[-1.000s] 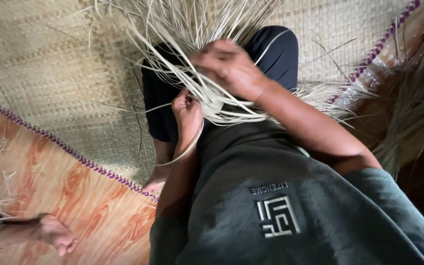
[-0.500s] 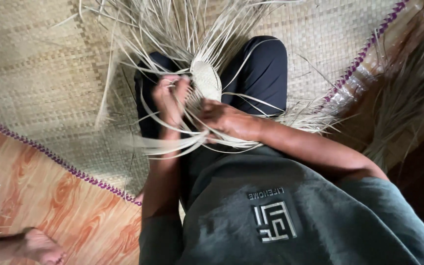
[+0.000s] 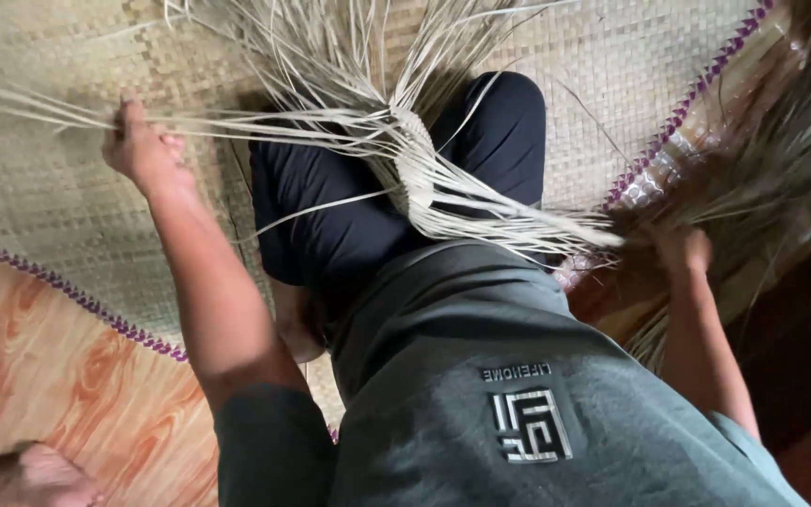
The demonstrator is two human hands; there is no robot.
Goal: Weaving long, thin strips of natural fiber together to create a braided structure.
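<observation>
Woven mat [image 3: 58,197]: beneath me. Half-woven piece [image 3: 412,164]: on my lap, light, pliant; I judge its dense centre the safest grip. Loose strips [image 3: 265,127]: dry, springy, brittle; my left hand [image 3: 143,150] clenches them taut. My right hand [image 3: 680,246]: grip unclear.

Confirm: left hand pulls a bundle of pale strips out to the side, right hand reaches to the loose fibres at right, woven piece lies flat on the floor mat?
Not quite. In the head view the woven piece rests on the person's lap, not on the floor mat. The rest holds: left hand pulls the strips sideways, right hand reaches to the loose fibres.
</observation>
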